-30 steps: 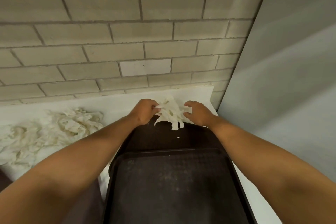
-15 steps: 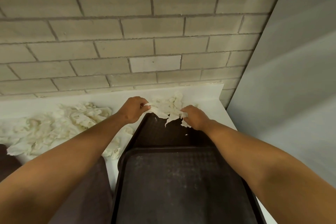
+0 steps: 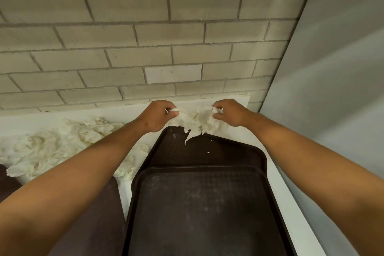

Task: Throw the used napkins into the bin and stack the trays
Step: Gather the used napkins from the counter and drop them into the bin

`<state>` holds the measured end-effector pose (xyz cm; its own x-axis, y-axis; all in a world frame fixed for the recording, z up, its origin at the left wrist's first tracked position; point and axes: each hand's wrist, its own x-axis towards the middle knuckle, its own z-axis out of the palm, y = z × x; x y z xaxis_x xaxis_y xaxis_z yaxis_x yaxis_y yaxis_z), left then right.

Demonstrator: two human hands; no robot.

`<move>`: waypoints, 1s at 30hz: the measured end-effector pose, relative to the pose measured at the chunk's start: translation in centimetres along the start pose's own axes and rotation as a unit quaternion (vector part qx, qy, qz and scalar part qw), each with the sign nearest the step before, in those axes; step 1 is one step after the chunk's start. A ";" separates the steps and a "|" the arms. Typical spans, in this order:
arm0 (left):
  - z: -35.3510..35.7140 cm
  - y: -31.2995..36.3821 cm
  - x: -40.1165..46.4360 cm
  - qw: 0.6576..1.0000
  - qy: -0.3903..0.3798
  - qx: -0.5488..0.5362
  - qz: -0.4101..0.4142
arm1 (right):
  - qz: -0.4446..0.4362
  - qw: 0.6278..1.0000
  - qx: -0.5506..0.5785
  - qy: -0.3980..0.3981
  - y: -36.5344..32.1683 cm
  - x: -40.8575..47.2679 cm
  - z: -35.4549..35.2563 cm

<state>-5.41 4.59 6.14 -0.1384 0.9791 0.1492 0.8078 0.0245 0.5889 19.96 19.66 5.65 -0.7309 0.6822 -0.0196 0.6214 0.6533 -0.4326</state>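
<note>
At the far end of the counter (image 3: 276, 185), just short of the brick wall (image 3: 145, 48), we are holding one crumpled napkin (image 3: 195, 121) stretched between both hands, its long axis running left to right across the far edge of the back tray (image 3: 207, 147). We are pinching its left end with our left hand (image 3: 159, 115), fingers curled tight around the paper, and its right end with our right hand (image 3: 228, 113), thumb and fingers closed on it the same way. A torn flap is hanging down from the middle, just over the tray's rim. Both hands are sitting about equally near the napkin, so either could take it alone. The front tray (image 3: 199, 214) is lying partly over the back one, nearer us. A heap of napkins (image 3: 62, 143) is waiting on the counter to our left, nearer the left hand. We are seeing no bin from here, so we cannot tell which way the throw must go.
</note>
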 end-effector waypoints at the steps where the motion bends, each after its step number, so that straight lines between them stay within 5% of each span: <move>1: -0.3 0.8 0.0 1.000 0.000 -0.001 0.008 | -0.004 1.000 0.005 0.008 -0.4 -0.4 -0.8; 16: -2.0 10.9 -2.2 0.996 0.020 -0.042 0.080 | 0.022 0.985 0.153 0.078 -3.6 -10.6 -8.2; 25: 1.6 16.6 -9.5 0.994 -0.022 -0.101 0.029 | 0.052 0.960 0.248 0.117 -2.1 -23.4 -7.4; 30: 6.1 20.3 -15.0 0.972 -0.077 -0.221 -0.013 | 0.081 0.952 0.264 0.129 -1.3 -32.2 -5.0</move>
<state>16.54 -8.41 11.03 -0.0411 0.9987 0.0291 0.4761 -0.0060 0.8794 44.08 -1.48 11.35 -0.5011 0.8628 0.0675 0.4424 0.3224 -0.8369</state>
